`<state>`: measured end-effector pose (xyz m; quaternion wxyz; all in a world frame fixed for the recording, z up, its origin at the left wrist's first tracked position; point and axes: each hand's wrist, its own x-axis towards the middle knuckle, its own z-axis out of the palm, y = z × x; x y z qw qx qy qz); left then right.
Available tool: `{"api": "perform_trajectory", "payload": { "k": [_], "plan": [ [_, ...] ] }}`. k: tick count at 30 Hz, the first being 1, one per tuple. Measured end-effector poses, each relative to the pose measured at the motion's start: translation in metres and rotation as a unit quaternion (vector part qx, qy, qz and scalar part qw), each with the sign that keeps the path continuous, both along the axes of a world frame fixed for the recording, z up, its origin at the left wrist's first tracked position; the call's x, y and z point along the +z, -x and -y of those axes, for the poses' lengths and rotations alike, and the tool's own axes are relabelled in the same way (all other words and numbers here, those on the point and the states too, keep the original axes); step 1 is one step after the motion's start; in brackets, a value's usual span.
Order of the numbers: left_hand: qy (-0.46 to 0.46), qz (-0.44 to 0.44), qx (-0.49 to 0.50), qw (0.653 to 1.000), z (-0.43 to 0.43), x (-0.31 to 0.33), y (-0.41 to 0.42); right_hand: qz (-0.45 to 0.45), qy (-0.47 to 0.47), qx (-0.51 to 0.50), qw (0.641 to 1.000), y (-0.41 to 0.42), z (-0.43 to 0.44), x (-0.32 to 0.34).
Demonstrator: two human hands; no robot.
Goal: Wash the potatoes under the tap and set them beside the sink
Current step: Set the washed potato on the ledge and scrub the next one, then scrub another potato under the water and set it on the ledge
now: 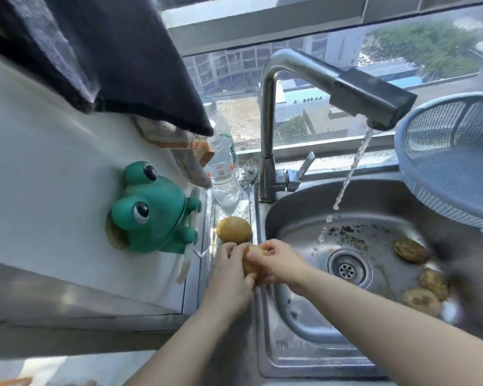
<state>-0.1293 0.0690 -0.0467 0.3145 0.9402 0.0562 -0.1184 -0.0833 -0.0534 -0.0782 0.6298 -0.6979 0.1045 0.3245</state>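
From the head camera, both hands are meeting over the sink's [296, 215] left rim: the left hand [227, 277] and right hand [282, 264] are curling their fingers around one washed potato [251, 263], gripping it just in front of the clean potato [234, 229] sitting on the narrow ledge. Risk here, as I'm judging it: that ledge is slim and wet, so a slippery potato set down carelessly could be rolling back into the basin or knocking its neighbour toward the water bottle [223, 168]. The tap [268, 121] is running, its stream [349, 174] falling into the basin unused. The sink is holding three dirty potatoes [410, 250] at the right, plus soil flecks near the drain [347, 268]. The blue colander [452, 162] is showing nothing inside.
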Motion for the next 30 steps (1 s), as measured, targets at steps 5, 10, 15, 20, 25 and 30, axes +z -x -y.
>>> {"api": "perform_trajectory", "payload": {
  "k": [5,10,15,20,25,30],
  "plan": [
    [-0.004,-0.034,0.021,0.999,-0.010,-0.001,0.008,0.077,0.081,0.046,0.993,-0.008,-0.022,-0.008],
    [-0.016,-0.035,0.022,0.999,-0.013,-0.007,0.013,0.186,0.194,0.051,0.962,-0.011,-0.026,-0.013],
    [-0.028,-0.018,0.001,0.999,-0.011,-0.005,0.009,0.169,0.156,0.046,0.972,-0.007,-0.021,-0.014],
    [-0.072,0.057,-0.014,0.996,-0.004,0.006,0.003,0.160,0.130,0.063,0.977,0.010,0.003,-0.012],
    [-0.013,0.037,-0.112,0.993,0.046,0.003,-0.009,0.145,0.174,0.071,0.971,0.026,0.060,-0.011],
    [-0.020,-0.071,-0.200,0.977,0.107,-0.020,-0.017,0.083,0.298,0.106,0.945,0.023,0.140,-0.018]
  ]
}}
